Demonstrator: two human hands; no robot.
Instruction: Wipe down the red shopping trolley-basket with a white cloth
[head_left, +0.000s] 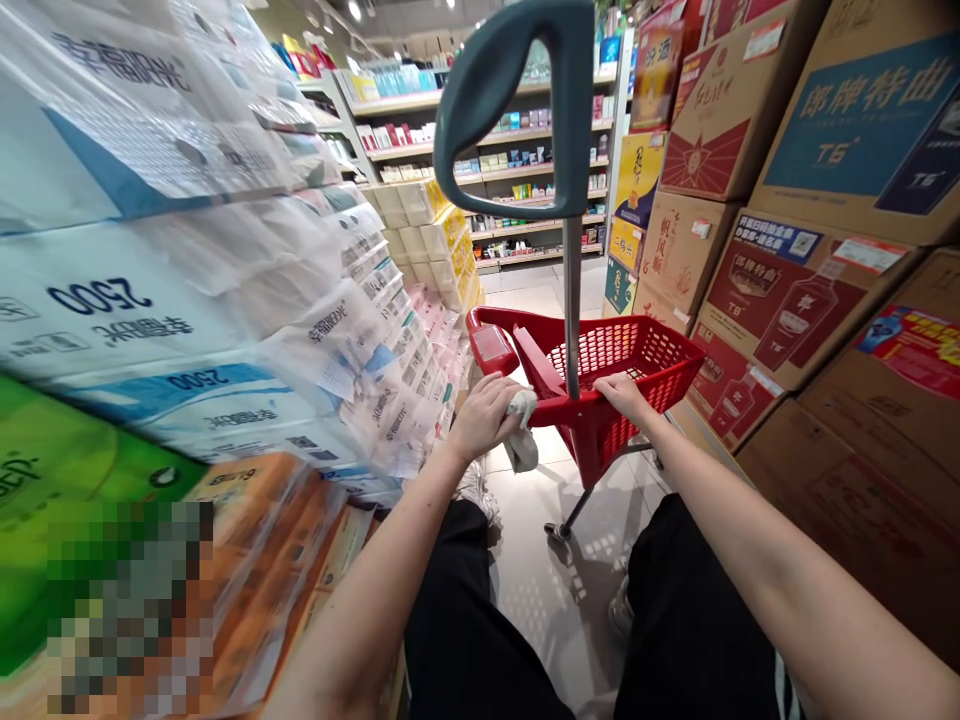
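Note:
A red plastic shopping basket [645, 365] on wheels stands on the tiled floor in front of me. Its metal pole rises to a grey-green handle [517, 90] at the top of the view. My left hand [486, 415] is closed on a white cloth [521, 430] and presses it against the basket's near rim. My right hand [619, 392] rests on the same rim just right of the pole, fingers curled over the edge. My legs in black trousers show below.
Stacked packs of tissue paper [187, 300] fill the left side. Brown and red cardboard cartons [810, 260] are piled on the right. A narrow tiled aisle runs ahead to shelves of goods [517, 170].

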